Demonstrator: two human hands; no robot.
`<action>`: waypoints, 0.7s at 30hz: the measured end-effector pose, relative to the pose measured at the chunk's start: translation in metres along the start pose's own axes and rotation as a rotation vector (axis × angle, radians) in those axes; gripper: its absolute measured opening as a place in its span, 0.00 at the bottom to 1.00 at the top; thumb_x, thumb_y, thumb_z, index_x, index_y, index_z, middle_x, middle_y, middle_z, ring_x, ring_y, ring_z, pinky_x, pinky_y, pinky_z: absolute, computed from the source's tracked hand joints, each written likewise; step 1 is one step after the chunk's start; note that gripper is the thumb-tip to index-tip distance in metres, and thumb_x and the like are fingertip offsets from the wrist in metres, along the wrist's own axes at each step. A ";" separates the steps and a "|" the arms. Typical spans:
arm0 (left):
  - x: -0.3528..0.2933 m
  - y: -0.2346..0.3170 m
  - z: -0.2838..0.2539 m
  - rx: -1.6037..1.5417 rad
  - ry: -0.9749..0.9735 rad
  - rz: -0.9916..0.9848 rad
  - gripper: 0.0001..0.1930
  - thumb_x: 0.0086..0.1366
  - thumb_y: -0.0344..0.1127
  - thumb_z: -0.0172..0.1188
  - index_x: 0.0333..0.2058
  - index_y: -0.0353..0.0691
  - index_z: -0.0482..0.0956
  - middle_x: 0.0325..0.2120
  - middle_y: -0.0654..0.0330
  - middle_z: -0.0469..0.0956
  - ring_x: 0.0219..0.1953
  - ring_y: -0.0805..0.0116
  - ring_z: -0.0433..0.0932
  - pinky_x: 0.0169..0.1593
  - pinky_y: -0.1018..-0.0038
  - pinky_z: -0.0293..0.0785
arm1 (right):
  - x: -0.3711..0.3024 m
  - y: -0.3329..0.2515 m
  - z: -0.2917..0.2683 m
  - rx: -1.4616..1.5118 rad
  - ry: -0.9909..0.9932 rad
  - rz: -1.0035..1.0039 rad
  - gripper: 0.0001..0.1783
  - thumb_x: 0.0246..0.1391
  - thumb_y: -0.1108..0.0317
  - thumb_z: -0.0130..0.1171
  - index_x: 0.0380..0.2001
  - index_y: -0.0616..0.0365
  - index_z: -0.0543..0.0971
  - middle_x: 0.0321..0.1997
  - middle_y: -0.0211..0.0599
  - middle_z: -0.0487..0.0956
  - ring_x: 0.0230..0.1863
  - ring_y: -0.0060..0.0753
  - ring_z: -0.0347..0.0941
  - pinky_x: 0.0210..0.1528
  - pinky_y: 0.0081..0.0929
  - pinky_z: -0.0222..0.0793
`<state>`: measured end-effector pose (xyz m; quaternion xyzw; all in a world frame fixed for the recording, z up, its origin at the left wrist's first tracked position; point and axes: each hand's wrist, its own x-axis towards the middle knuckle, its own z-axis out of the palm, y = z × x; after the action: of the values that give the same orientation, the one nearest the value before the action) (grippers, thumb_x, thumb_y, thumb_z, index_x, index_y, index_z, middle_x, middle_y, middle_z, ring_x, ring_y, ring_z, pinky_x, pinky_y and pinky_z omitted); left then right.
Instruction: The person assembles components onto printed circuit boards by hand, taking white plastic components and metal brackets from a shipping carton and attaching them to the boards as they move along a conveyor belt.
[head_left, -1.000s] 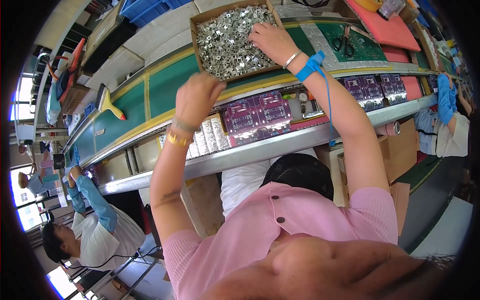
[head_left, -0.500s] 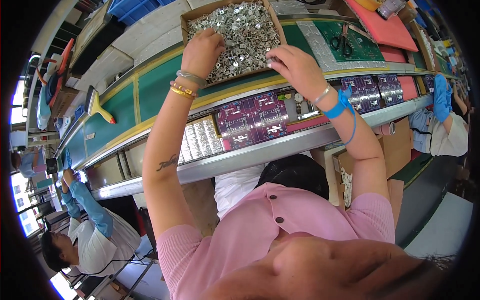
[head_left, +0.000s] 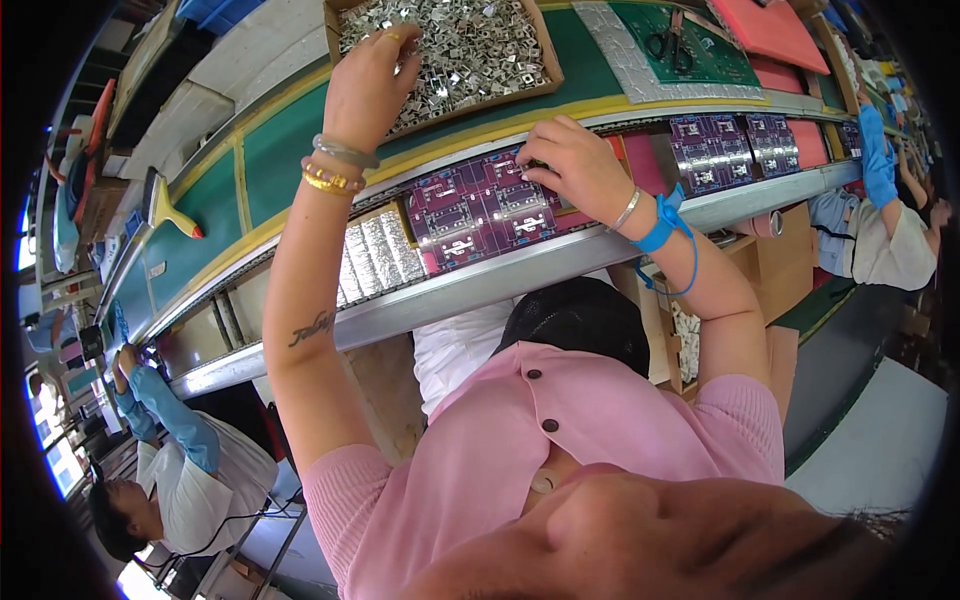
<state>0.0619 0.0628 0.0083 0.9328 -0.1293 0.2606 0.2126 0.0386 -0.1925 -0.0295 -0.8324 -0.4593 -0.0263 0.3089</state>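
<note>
My left hand (head_left: 368, 88) is raised over the left side of a cardboard box (head_left: 556, 72) full of small silvery metal parts (head_left: 480, 50). Its fingers curl toward the thumb; what they hold, if anything, I cannot make out. Over the right edge of a purple circuit board panel (head_left: 470, 215), my right hand (head_left: 582, 168) has its fingers closed, with a small metal part partly hidden at the tips. The panel lies on the conveyor track, and several shiny metal pieces sit on it. A blue strap circles my right wrist.
Black scissors (head_left: 672, 45) lie on a green board behind the track. More purple panels (head_left: 712, 150) stand to the right, foil-like sheeting (head_left: 380, 258) to the left. A yellow-handled tool (head_left: 172, 208) rests on the green belt. Co-workers (head_left: 195, 470) sit at left and right.
My right hand has come from the box's right edge down to the purple panel. My left hand stays over the box, now nearer its left side. The whole view has shifted slightly.
</note>
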 end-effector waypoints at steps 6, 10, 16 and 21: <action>-0.032 0.022 -0.015 -0.391 -0.118 -0.150 0.08 0.57 0.29 0.57 0.37 0.40 0.78 0.31 0.56 0.77 0.31 0.60 0.77 0.36 0.73 0.72 | 0.008 0.006 0.012 -0.089 -0.027 -0.065 0.09 0.40 0.70 0.62 0.28 0.56 0.76 0.31 0.33 0.71 0.37 0.38 0.66 0.40 0.30 0.66; -0.054 0.033 -0.026 -0.336 -0.154 -0.079 0.09 0.58 0.29 0.56 0.38 0.41 0.78 0.31 0.57 0.77 0.30 0.61 0.76 0.34 0.74 0.71 | 0.002 0.003 0.012 -0.131 -0.047 -0.080 0.10 0.41 0.70 0.61 0.31 0.55 0.77 0.31 0.32 0.71 0.37 0.37 0.67 0.40 0.30 0.67; -0.090 0.043 -0.036 -0.476 -0.288 -0.363 0.09 0.57 0.29 0.58 0.37 0.37 0.78 0.31 0.55 0.77 0.30 0.60 0.77 0.35 0.72 0.72 | 0.043 0.014 -0.020 -0.202 0.224 0.004 0.10 0.49 0.66 0.55 0.37 0.50 0.76 0.32 0.36 0.77 0.36 0.43 0.73 0.36 0.36 0.69; -0.107 0.050 -0.034 -0.348 -0.300 -0.313 0.08 0.54 0.29 0.60 0.34 0.36 0.79 0.32 0.55 0.78 0.31 0.60 0.77 0.35 0.72 0.73 | 0.100 0.036 -0.027 -0.356 0.297 0.050 0.07 0.47 0.66 0.56 0.25 0.59 0.77 0.25 0.41 0.74 0.34 0.42 0.70 0.38 0.36 0.66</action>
<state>-0.0589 0.0489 -0.0071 0.9192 -0.0563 0.0573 0.3856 0.1309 -0.1463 0.0071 -0.8719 -0.3760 -0.2215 0.2220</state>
